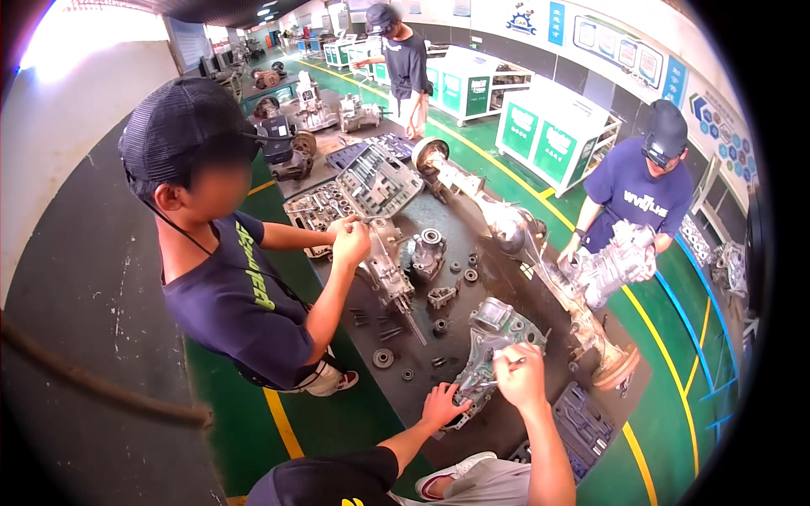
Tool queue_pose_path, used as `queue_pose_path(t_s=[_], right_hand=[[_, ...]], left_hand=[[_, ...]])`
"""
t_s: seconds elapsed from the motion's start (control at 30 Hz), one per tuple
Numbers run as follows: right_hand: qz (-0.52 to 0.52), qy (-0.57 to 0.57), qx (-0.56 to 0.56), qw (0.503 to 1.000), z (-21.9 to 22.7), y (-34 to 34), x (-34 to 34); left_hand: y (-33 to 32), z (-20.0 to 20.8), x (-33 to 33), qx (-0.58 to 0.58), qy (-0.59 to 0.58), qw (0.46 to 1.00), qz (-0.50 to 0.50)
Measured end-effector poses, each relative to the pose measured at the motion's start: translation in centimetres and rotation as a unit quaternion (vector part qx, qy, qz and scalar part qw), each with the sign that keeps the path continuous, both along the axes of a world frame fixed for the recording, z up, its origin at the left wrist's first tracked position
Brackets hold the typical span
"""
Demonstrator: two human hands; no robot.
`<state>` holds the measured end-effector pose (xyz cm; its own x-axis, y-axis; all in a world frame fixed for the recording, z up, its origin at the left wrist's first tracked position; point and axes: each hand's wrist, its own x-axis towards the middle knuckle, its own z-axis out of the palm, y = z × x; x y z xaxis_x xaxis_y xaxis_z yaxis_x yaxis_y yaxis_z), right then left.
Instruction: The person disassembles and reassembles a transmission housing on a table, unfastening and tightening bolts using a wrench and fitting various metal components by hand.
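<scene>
An open metal gearbox housing [496,316] lies on the dark workbench in front of me. My left hand [443,406] rests on its near left edge with the fingers spread, holding nothing. Above the housing's right side, my right hand [521,375] is closed around a slim metal hand tool [486,385], whose shaft points left toward the casting. The grip hides most of the tool, so its exact kind cannot be told. Left of the housing lie a bearing [383,358], a smaller ring [407,374] and several bolts [388,333].
A person at left [228,278] handles another gearbox [386,261]. Another at right [637,185] holds a casting [612,261]. A third stands at the back. An axle [506,223] spans the bench. Socket cases [380,181] and a tool tray [582,426] lie around.
</scene>
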<state>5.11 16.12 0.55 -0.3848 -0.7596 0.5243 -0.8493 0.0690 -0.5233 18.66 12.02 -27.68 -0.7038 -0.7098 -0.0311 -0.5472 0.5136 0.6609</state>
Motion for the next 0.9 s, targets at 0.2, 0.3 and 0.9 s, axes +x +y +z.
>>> queue_pose_path(t_s=[0.2,0.3,0.9], right_hand=[[-0.196,-0.211,0.07,0.955,-0.6,1.6,-2.0],[-0.253,-0.198,0.035,0.946,-0.9,3.4,-3.2],[-0.003,-0.2,0.161,0.967,-3.1,2.8,0.0]], left_hand=[[-0.2,0.3,0.5,0.008,-0.005,1.0,0.007],[0.7,0.2,-0.1,0.018,0.002,1.0,-0.008],[0.4,-0.5,-0.5,-0.035,0.034,0.999,-0.001]])
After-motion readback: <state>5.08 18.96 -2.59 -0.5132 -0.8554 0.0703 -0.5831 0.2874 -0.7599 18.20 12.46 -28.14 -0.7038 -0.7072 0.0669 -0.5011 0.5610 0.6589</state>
